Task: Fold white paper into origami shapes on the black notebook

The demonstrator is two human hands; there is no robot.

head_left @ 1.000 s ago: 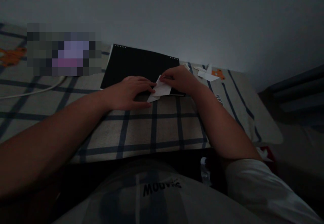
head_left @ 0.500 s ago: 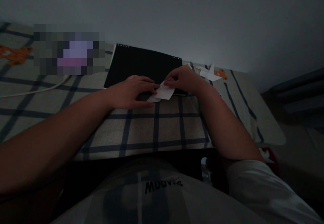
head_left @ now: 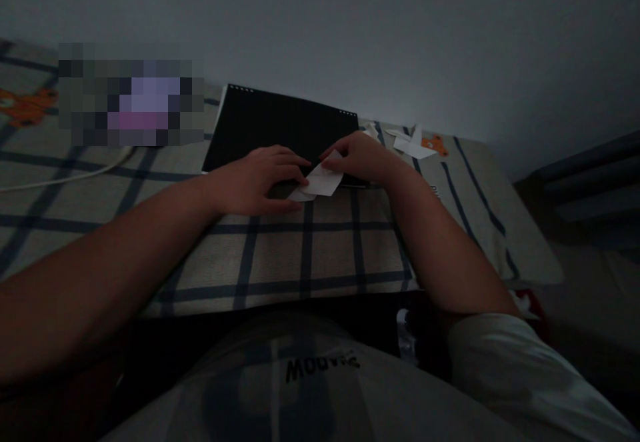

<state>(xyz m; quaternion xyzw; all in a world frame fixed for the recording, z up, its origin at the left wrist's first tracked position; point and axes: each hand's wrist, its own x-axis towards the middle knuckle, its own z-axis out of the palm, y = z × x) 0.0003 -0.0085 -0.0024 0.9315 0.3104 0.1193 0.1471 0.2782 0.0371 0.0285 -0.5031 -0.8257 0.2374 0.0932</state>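
Paper (head_left: 326, 182) in pinched right hand (head_left: 363, 157)

The room is dimly lit. A plain grey wall (head_left: 380, 42) is met by the back of the cloth-covered desk (head_left: 277, 252), which is patterned with dark blue bands. At the right, dark bluish folds (head_left: 603, 192) are seen beside a shadowed floor (head_left: 593, 315).

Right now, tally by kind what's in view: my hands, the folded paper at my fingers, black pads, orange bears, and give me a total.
Left hand and right hand: 2
Folded paper: 1
Black pad: 1
Orange bears: 2
Total: 6
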